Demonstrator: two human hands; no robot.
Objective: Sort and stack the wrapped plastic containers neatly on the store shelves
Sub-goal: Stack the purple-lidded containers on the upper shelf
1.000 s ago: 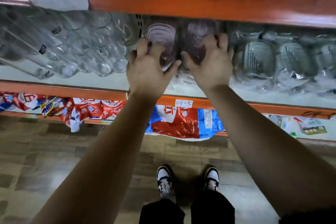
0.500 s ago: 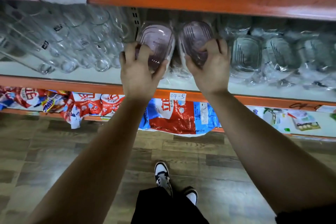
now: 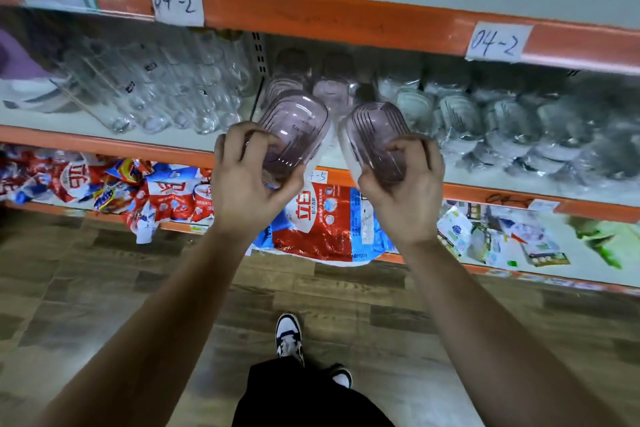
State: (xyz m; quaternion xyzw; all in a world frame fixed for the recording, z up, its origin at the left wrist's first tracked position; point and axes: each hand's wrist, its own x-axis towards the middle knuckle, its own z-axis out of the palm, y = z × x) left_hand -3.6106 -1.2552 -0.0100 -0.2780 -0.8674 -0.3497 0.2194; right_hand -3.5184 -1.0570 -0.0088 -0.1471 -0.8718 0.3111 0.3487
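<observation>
My left hand (image 3: 247, 180) grips a wrapped pale purple plastic container (image 3: 292, 130), held tilted in front of the middle shelf (image 3: 104, 144). My right hand (image 3: 403, 191) grips a second wrapped purple container (image 3: 375, 140), close beside the first and apart from it. Both containers are off the shelf, just past its orange front rail. More purple wrapped containers (image 3: 332, 90) stand further back on the shelf behind them. Clear wrapped containers (image 3: 460, 111) fill the shelf to the right.
Clear glass bottles (image 3: 166, 90) lie packed on the shelf's left part. An orange upper beam (image 3: 346, 21) with paper labels runs above. Red and blue detergent bags (image 3: 322, 218) sit on the lower shelf. Wooden floor and my shoes (image 3: 289, 340) are below.
Both hands have pulled the two purple containers out from the shelf toward me and lower. The view has tilted up, showing more of the upper beam.
</observation>
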